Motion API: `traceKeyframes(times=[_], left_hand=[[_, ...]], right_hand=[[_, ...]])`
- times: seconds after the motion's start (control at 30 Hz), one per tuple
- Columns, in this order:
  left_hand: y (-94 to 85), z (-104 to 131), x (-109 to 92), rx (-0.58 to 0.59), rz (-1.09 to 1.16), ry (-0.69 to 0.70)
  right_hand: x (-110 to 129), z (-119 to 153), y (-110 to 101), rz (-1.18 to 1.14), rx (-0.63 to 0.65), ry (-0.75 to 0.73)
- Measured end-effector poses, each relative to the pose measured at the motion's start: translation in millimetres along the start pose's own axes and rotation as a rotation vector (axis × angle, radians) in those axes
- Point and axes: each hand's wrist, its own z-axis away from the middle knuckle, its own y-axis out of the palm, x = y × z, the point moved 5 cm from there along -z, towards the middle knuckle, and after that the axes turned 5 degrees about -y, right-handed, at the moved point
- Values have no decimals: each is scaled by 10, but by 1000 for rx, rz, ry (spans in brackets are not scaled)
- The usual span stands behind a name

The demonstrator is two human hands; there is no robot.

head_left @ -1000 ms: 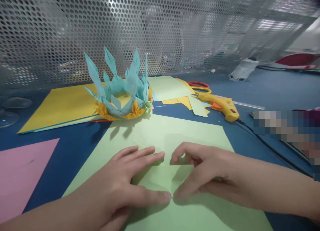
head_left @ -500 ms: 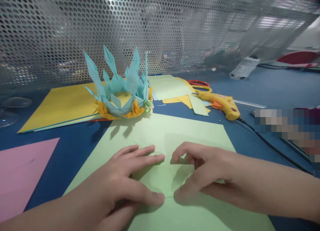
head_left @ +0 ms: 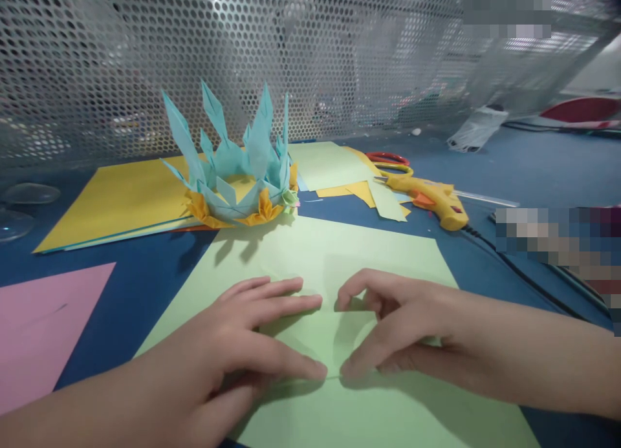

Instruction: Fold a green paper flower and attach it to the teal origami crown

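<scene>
My left hand (head_left: 242, 335) lies over a small folded piece of light green paper (head_left: 310, 341), its fingers stretched out and spread, the thumb tip on the paper's near edge. Facing it, my right hand (head_left: 407, 325) rests at the paper's right part. Its index finger is bent at the far edge and its thumb presses the near edge, the two well apart; the other fingers curl underneath, partly hidden. Beneath both hands is a larger light green sheet (head_left: 388, 241).
Behind stands a light blue paper crown (head_left: 233, 157) with orange paper flowers. A yellow sheet (head_left: 121, 196) lies left, a pink sheet (head_left: 53, 331) nearer. Scissors (head_left: 388, 162), paper scraps (head_left: 388, 199) and a corded yellow glue gun (head_left: 444, 202) are right. A perforated metal panel (head_left: 194, 47) bounds the back.
Both thumbs have shifted slightly to the right and away along the small paper's near edge. The camera view has moved a little; the objects around stay put.
</scene>
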Motion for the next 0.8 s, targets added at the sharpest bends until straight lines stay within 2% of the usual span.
traceKeyframes(times=[0.13,0.33,0.5,0.63,0.8], left_hand=[[9,8,-7,33,-39,23],[11,33,-73,-89,-120,56],[10,29,-93,16,-173,164],[-56,31,-77,8,-195,178],[-72,55,-78,53,-218,222]], right_hand=[[7,-2,-2,74,8,-16],[14,31,13,138,-22,-39],[-2,50,48,155,-58,-4],[82,35,36,289,-112,-173],[206,4,38,518,-175,-384]])
